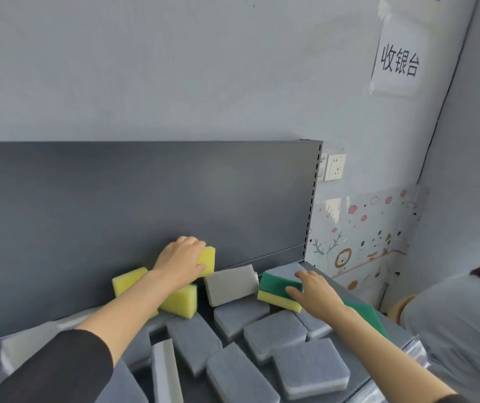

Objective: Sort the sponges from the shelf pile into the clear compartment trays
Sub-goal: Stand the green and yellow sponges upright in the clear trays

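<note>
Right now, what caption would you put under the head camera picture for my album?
Left hand grips a yellow sponge while the right hand touches a green-and-yellow sponge among grey sponges.

Likely a shop: slotted display shelving (316, 181), cashier sign (398, 63).
</note>
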The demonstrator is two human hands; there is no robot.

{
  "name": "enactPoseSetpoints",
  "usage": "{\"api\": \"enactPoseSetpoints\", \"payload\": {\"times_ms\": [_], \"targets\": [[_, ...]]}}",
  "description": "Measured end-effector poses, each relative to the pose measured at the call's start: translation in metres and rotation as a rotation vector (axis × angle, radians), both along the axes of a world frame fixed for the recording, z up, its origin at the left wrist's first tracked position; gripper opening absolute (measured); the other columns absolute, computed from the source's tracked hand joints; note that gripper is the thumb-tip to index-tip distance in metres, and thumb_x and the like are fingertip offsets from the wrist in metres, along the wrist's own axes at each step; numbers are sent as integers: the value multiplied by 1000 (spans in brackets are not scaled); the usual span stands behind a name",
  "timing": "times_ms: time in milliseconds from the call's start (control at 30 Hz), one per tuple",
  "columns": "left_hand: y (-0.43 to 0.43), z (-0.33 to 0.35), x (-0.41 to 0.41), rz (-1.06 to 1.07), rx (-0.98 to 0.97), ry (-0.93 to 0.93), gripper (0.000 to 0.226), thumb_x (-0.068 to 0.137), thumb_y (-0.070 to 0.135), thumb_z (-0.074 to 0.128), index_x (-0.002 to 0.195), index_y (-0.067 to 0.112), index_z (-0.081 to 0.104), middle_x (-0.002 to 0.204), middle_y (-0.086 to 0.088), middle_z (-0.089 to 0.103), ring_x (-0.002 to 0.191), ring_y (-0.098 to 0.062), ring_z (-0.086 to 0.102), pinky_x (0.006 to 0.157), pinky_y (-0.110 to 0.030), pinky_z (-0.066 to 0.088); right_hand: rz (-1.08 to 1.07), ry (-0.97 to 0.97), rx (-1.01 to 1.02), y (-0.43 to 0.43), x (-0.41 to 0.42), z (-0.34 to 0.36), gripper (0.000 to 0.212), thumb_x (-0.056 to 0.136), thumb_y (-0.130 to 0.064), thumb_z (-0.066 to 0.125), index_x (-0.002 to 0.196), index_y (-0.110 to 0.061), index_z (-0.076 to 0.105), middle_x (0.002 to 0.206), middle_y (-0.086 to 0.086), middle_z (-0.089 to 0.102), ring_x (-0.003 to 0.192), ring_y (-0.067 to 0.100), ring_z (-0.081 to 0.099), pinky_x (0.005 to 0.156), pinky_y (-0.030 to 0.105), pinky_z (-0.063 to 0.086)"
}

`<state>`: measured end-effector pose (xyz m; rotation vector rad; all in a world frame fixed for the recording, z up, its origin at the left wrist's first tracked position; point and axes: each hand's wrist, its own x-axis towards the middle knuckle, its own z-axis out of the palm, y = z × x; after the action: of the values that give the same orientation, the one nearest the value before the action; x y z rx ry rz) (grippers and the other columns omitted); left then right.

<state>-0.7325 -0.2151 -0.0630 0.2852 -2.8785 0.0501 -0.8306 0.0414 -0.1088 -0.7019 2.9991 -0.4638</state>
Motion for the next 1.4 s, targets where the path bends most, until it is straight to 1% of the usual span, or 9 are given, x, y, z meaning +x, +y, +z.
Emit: {"api": "enactPoseSetpoints", "payload": {"times_ms": [233, 433, 633, 767, 900, 967, 1100, 1200, 1400], "targets": [[0, 1, -10, 82, -94, -41, 46, 87, 36, 54, 128, 17, 46, 127, -3, 49, 118, -23, 43, 98, -33, 36, 40, -98, 117, -11, -25, -5, 55, 93, -50, 38, 129, -9, 41, 128, 11, 53, 117, 30, 49, 96, 41, 41], [0, 5, -10, 112, -133, -118, 39, 82, 38, 56, 114, 16, 55, 119, -5, 46, 111, -24, 43, 92, -33, 37, 84, -114, 82, -12, -27, -3, 51, 89, -52, 46, 119, -11, 51, 115, 6, 59, 104, 24, 56, 90, 36, 43], [2, 15, 1, 83, -53, -123, 33, 84, 28, 55, 115, 16, 52, 118, -4, 53, 110, -24, 50, 89, -32, 35, 100, -142, -85, -14, -14, 7, 39, 82, -38, 62, 101, -5, 61, 102, 12, 63, 83, 19, 54, 73, 32, 44], [5, 25, 15, 62, 92, -31, 31, 87, 23, 53, 116, 14, 47, 119, -5, 59, 108, -27, 53, 77, -30, 33, 107, -149, -246, -14, 0, 20, 28, 81, -32, 66, 95, -10, 57, 95, 6, 64, 87, 19, 58, 77, 32, 46], [6, 36, 31, -13, 236, 58, 52, 89, 25, 54, 137, 16, 37, 138, -4, 47, 126, -24, 46, 96, -34, 40, 131, -141, -315, -21, 20, 34, 26, 82, -34, 65, 98, -18, 51, 96, 0, 62, 90, 17, 59, 82, 34, 51], [3, 39, 39, -69, 257, 86, 53, 90, 23, 51, 140, 17, 35, 139, -3, 45, 126, -22, 45, 98, -33, 40, 140, -148, -350, -26, 33, 39, 26, 82, -33, 65, 99, -19, 49, 95, -2, 60, 89, 16, 59, 79, 33, 55], [-6, 42, 60, -131, 317, 135, 37, 86, 21, 51, 123, 22, 48, 116, 0, 50, 109, -22, 52, 89, -36, 46, 133, -183, -428, -36, 61, 49, 28, 82, -29, 64, 101, -17, 48, 97, 2, 58, 90, 18, 60, 66, 32, 60], [-12, 44, 76, -149, 333, 160, 25, 84, 22, 54, 107, 21, 47, 102, 2, 49, 94, -21, 52, 80, -38, 48, 119, -172, -440, -43, 80, 53, 26, 82, -26, 62, 101, -19, 47, 98, 2, 58, 89, 18, 60, 61, 28, 59], [-18, 42, 96, -132, 365, 192, 26, 82, 25, 59, 93, 18, 37, 70, 3, 45, 60, -18, 39, 54, -32, 31, 120, -134, -392, -50, 115, 51, 26, 82, -18, 57, 106, -18, 47, 102, 7, 61, 91, 21, 62, 73, 34, 59]]}}
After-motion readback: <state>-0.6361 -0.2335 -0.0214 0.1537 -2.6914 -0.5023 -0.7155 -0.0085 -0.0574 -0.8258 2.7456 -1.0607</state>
